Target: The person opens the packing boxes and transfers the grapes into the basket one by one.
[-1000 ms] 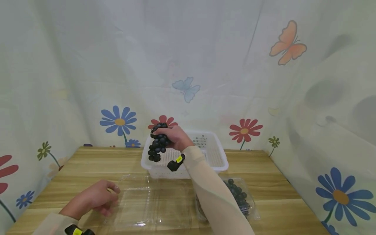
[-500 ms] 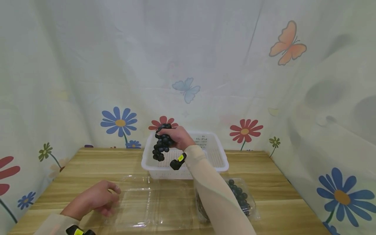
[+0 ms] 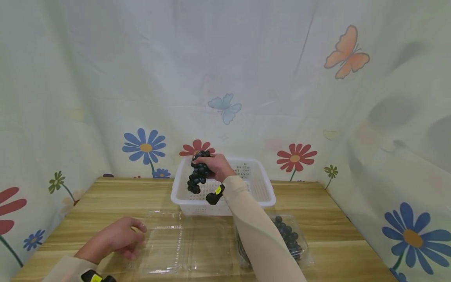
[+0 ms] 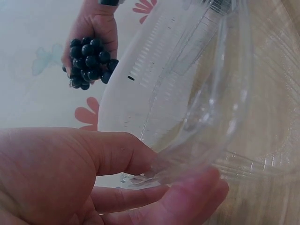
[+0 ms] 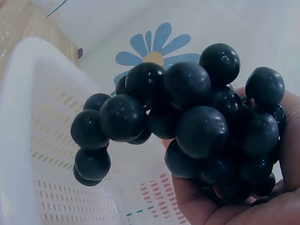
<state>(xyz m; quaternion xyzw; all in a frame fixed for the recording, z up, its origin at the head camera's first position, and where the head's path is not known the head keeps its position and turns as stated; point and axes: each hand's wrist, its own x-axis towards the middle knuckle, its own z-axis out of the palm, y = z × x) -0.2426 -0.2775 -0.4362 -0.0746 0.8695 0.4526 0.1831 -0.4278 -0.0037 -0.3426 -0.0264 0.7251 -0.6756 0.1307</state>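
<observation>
A bunch of dark grapes is gripped from its right side by my right hand, over the left part of the white perforated basket. In the right wrist view the grapes spill past the curled fingers, and a tail of them hangs toward the basket wall. My left hand is at the left edge of an opened clear plastic clamshell box. In the left wrist view, the left thumb and fingers pinch the box's clear rim.
A second clear box with dark grapes stands at the right, partly hidden by my right sleeve. The wooden table ends at a patterned curtain behind the basket and along both sides.
My right hand has shifted slightly to the right with the grapes, further over the basket. The left hand keeps its place at the clear box.
</observation>
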